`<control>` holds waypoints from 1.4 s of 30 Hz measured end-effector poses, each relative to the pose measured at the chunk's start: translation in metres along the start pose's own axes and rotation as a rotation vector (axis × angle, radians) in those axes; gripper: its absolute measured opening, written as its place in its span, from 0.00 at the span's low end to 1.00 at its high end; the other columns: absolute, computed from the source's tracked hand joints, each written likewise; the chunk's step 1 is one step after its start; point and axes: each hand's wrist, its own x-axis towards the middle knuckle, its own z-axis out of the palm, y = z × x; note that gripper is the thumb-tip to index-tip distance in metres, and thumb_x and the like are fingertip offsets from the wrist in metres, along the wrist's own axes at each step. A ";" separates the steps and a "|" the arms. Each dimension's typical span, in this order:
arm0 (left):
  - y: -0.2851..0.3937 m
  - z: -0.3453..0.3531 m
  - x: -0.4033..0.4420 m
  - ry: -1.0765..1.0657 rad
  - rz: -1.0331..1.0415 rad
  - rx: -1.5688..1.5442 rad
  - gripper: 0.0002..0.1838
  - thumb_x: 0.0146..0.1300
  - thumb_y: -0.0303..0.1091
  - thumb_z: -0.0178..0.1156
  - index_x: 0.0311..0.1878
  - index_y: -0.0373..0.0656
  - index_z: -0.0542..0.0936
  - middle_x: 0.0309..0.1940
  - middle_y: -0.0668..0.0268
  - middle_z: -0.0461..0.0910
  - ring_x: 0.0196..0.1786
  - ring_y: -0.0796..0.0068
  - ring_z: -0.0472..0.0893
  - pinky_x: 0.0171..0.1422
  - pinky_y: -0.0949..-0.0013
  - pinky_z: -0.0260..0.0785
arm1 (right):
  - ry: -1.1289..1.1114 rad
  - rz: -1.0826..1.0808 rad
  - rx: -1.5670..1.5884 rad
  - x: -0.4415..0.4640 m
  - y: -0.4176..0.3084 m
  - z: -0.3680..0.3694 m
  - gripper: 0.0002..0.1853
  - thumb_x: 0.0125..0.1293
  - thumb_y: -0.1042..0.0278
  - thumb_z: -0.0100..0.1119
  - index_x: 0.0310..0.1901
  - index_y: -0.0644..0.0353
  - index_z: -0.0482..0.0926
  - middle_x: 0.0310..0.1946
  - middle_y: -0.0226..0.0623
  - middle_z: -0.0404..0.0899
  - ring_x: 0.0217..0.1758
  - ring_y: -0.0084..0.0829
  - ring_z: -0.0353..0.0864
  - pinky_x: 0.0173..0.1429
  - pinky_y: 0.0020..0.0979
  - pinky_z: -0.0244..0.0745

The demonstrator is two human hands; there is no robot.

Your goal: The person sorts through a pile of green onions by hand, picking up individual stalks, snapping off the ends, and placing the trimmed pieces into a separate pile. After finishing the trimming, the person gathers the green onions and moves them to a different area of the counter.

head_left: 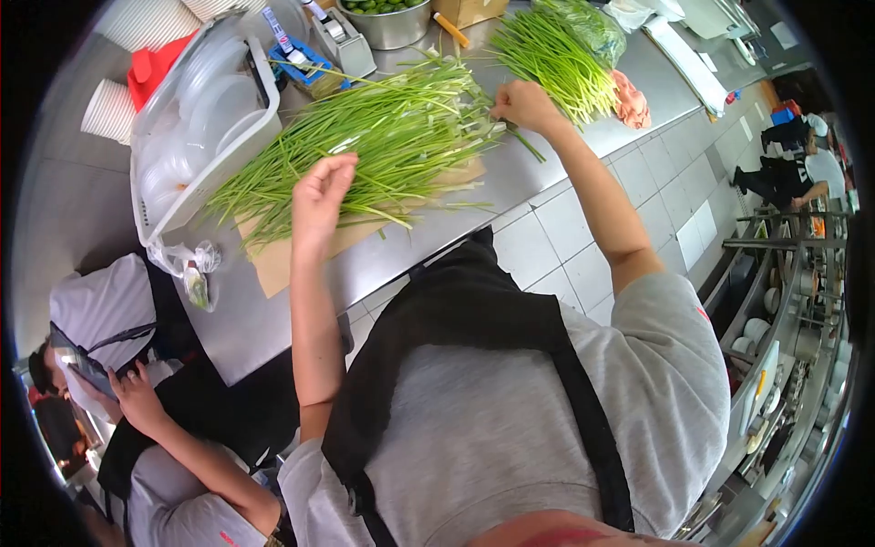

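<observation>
A large loose heap of long green stalks [383, 137] with pale ends lies across the steel table, partly over brown cardboard [272, 269]. Above the heap's left-middle part is my left hand [321, 193], its fingers curled together; whatever is between them is too small to make out. At the heap's pale right end, my right hand [526, 105] pinches at the stalk ends, and what it holds is hidden by the fingers. A neater green bunch [556, 68] lies just beyond my right hand, beside a pinkish cloth [631, 100].
At the left stands a white basket [205, 173] of clear plastic lids. Behind the heap are a tape dispenser [346, 46] and a metal pot [387, 27] of green produce. A co-worker [182, 456] at the lower left holds a phone. More people stand far right.
</observation>
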 end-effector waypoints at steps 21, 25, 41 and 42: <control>0.001 0.004 -0.016 0.033 0.322 0.575 0.17 0.51 0.30 0.62 0.46 0.40 0.76 0.46 0.62 0.77 0.49 0.67 0.75 0.51 0.70 0.66 | 0.115 -0.173 0.237 0.024 -0.092 -0.066 0.08 0.49 0.71 0.61 0.34 0.57 0.81 0.25 0.35 0.80 0.30 0.29 0.79 0.36 0.30 0.73; 0.026 0.025 0.008 0.082 0.126 -0.085 0.15 0.61 0.33 0.55 0.50 0.38 0.75 0.43 0.65 0.78 0.41 0.79 0.77 0.42 0.80 0.66 | -0.005 -0.106 0.507 0.007 -0.110 -0.078 0.05 0.50 0.75 0.63 0.30 0.62 0.79 0.22 0.28 0.77 0.27 0.16 0.74 0.33 0.21 0.69; 0.018 0.055 0.050 0.151 0.080 -0.651 0.06 0.58 0.31 0.59 0.36 0.41 0.78 0.32 0.65 0.80 0.30 0.80 0.78 0.29 0.80 0.64 | -0.110 -0.145 0.655 -0.009 -0.131 -0.046 0.05 0.48 0.77 0.64 0.26 0.63 0.77 0.20 0.24 0.74 0.26 0.15 0.70 0.33 0.19 0.66; 0.018 0.054 0.050 0.156 0.081 -0.651 0.06 0.58 0.31 0.59 0.36 0.41 0.78 0.32 0.65 0.80 0.30 0.80 0.78 0.29 0.80 0.64 | -0.113 -0.149 0.656 -0.009 -0.131 -0.045 0.05 0.48 0.77 0.64 0.26 0.63 0.77 0.20 0.24 0.74 0.26 0.15 0.70 0.33 0.19 0.66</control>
